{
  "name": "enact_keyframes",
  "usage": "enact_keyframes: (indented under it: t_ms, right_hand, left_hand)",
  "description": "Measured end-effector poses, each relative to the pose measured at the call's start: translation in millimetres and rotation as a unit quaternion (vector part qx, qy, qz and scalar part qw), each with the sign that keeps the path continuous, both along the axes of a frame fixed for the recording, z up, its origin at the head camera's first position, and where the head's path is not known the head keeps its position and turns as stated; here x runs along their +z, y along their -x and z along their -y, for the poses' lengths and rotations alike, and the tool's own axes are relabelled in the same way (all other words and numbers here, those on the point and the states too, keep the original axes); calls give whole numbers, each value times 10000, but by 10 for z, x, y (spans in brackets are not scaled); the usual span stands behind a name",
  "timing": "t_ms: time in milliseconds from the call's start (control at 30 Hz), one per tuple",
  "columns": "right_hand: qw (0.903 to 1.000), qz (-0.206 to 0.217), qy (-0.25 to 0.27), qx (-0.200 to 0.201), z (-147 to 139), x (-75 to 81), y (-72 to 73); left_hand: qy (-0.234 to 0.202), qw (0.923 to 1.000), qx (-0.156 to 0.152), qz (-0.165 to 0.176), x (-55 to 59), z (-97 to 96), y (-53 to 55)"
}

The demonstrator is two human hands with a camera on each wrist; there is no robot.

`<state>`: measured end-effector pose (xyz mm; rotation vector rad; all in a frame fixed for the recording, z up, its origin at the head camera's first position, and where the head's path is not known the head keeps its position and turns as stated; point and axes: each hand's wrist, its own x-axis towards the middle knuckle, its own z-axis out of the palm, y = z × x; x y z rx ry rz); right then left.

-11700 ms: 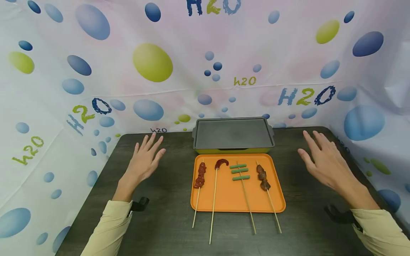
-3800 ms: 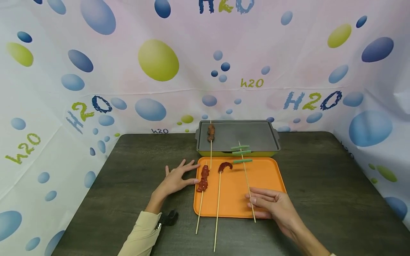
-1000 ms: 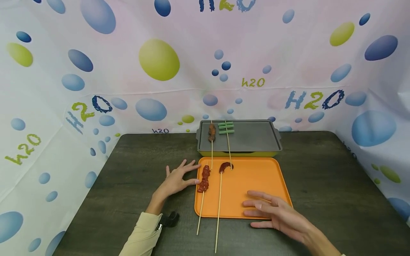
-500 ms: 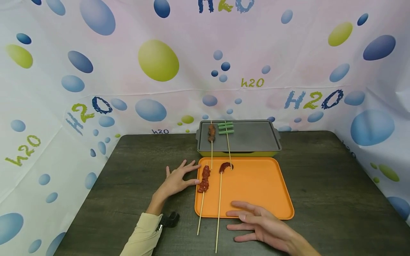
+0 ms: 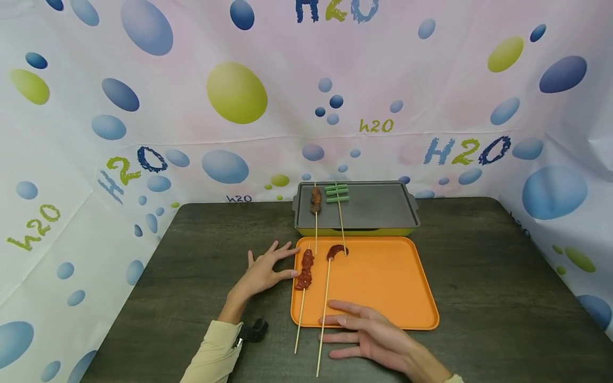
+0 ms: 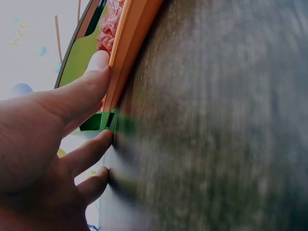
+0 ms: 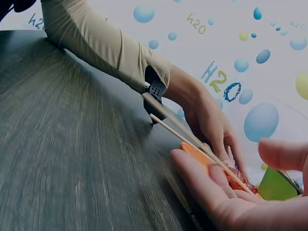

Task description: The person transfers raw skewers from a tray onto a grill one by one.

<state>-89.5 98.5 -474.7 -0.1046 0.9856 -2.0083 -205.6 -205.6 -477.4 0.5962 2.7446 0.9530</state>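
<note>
My left hand (image 5: 261, 272) touches the left rim of the orange tray (image 5: 383, 279), thumb and index fingertip at the edge. In the left wrist view its thumb (image 6: 89, 86) lies against that rim. A red meat skewer (image 5: 305, 271) lies just inside it. My right hand (image 5: 371, 335), fingers spread, is at the stick of a skewer with a curled dark-red tentacle (image 5: 335, 251). Seen from the right wrist, the stick (image 7: 178, 130) crosses over the fingers (image 7: 202, 185) while the thumb (image 7: 284, 153) stands apart.
Behind the tray stands a grey griddle (image 5: 378, 205) with a yellow-green base. On its left part lie a brown meat skewer (image 5: 316, 202) and a skewer of green pieces (image 5: 337, 193), their sticks reaching over the tray. A patterned sheet (image 5: 287, 64) hangs behind the dark table (image 5: 210, 229).
Brown and green skewers have gone from tray to griddle. My right hand let go of the green one and moved left to the tentacle skewer, whose stick end shifted slightly left. Left hand stays at the rim.
</note>
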Motion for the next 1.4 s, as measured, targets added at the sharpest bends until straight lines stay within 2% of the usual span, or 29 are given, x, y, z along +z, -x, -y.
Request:
enact_keyframes:
  t_ms: [133,233,333,467,600,767,1133,1300,1400]
  right_hand:
    - [9990,35,-339,-293,2,8,-18]
    - [9943,-260,-914,-491,-8,10,-43]
    - [9852,-624,-1475,-619,-23,12,-67]
    - [9777,-819,-1780,-754,-61,19,-88]
    - [9764,-808,-1830,-818,-109,25,-104]
    - [9794,-676,-1708,-836,-222,37,-173]
    - [9818,-726,-1452,-983,-702,52,-317]
    - [9757,-844,-1570,-1278,-883,84,-384]
    - [9675,-940,-1821,-1484,-943,131,-371]
  left_hand:
    - [-6,10000,-5,4,-6,-9,7]
    - [-2,10000,11,32,-1,-10,6]
    - [-1,10000,19,10,1,0,3]
    - [-24,10000,33,6,-1,12,-1]
    - [-79,9999,58,38,3,14,-4]
    - [-63,9999,60,117,12,7,-5]
    - [-65,9999,62,88,48,-16,-2]
    - [-37,9999,38,86,34,-24,0]
    - [-38,9999,26,97,27,-18,-9]
